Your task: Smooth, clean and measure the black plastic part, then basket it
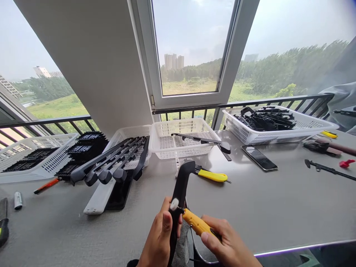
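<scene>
Small workshop or assembly room beside large windows: a long grey workbench [250, 200] carries white plastic baskets [183, 148] of black molded parts [267, 119], a yellow utility knife [213, 175] and a black caliper [330, 170] toward the right end.

You have a black smartphone [260, 157] lying on the table [278, 207]. To its right, you can see a dark caliper [330, 170] and, near that, a small red piece [346, 163]. Far to the phone's left lies a small cylinder [18, 200]; beyond the phone run a black railing [303, 98] and a pale-framed window [189, 101].
</scene>
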